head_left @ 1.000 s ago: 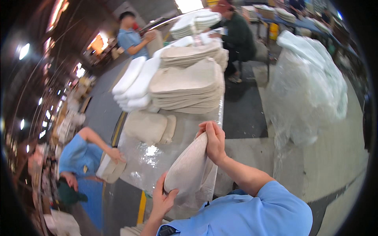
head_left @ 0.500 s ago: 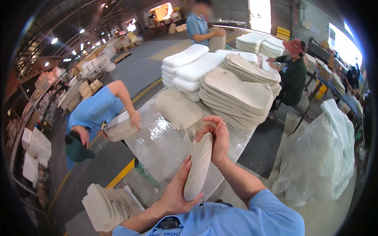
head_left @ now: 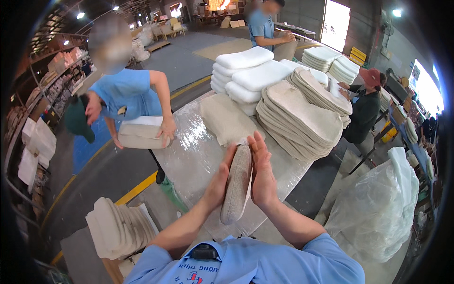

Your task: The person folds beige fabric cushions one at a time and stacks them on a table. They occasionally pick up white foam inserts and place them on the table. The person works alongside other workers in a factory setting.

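Observation:
A beige fabric-covered cushion (head_left: 236, 189) stands on its edge between my two palms, its narrow side toward me. My left hand (head_left: 220, 179) lies flat along its left face, fingers pointing away. Against the right face presses my right hand (head_left: 263, 176), with its fingers straight and upward. A bit of whitish material shows at the cushion's far end, between the fingertips. Just beyond my hands, a flat beige cushion or cover (head_left: 227, 116) lies on the plastic-wrapped table (head_left: 184, 165).
Beige covers (head_left: 298, 113) are piled at the table's right, beside white cushion pads (head_left: 250, 75). On the left a co-worker (head_left: 127, 94) holds a partly covered pad. More beige cushions (head_left: 116, 227) are stacked at lower left. A clear plastic bag (head_left: 378, 208) stands at right.
My right hand has moved from the cushion's far end to its right face. My left hand has slid up from underneath to the left face. The co-worker's cushion has shifted.

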Action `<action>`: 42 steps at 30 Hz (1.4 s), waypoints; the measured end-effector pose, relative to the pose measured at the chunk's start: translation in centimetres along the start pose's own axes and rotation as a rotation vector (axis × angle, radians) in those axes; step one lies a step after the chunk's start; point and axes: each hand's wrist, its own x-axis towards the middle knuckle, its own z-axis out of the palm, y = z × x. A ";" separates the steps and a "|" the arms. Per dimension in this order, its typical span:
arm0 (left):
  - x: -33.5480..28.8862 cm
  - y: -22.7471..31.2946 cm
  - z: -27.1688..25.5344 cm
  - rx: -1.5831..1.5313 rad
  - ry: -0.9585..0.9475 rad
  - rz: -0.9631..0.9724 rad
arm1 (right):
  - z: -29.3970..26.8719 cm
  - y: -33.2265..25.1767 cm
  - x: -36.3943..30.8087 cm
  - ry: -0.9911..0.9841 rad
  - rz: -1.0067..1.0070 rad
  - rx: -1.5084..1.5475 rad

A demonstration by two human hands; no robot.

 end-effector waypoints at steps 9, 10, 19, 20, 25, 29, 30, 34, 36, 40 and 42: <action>2.4 -0.5 -0.5 0.096 0.042 0.088 | 2.3 2.3 0.5 0.008 -0.190 -0.288; 2.4 -0.3 -0.6 0.119 0.050 0.079 | 2.5 2.8 0.6 0.008 -0.227 -0.316; 2.5 1.2 -2.1 0.171 0.090 0.021 | 3.6 4.2 1.3 -0.007 -0.213 -0.279; 2.5 1.1 -2.2 0.054 0.084 0.017 | 3.1 4.1 1.7 -0.011 -0.210 -0.289; 4.7 1.6 -3.5 -0.308 0.049 -0.146 | 3.6 0.3 4.8 -0.005 0.085 -0.051; 5.7 1.3 -1.8 -0.164 0.119 -0.112 | 3.7 2.8 4.4 0.032 -0.131 -0.227; 5.6 1.7 -1.5 -0.110 0.125 -0.103 | 3.8 3.3 4.0 0.030 -0.192 -0.219; 5.5 2.9 -1.9 0.153 0.146 -0.096 | 3.4 5.8 3.9 0.013 -0.376 -0.267; 5.6 3.0 -2.0 0.148 0.147 -0.144 | 3.1 6.8 3.9 0.010 -0.397 -0.239; 5.7 0.4 -4.4 0.236 0.249 -0.100 | 3.8 6.2 4.7 0.006 -0.300 -0.220; 5.2 0.9 -4.3 -0.095 0.341 -0.110 | 3.4 4.6 5.0 0.033 -0.240 -0.306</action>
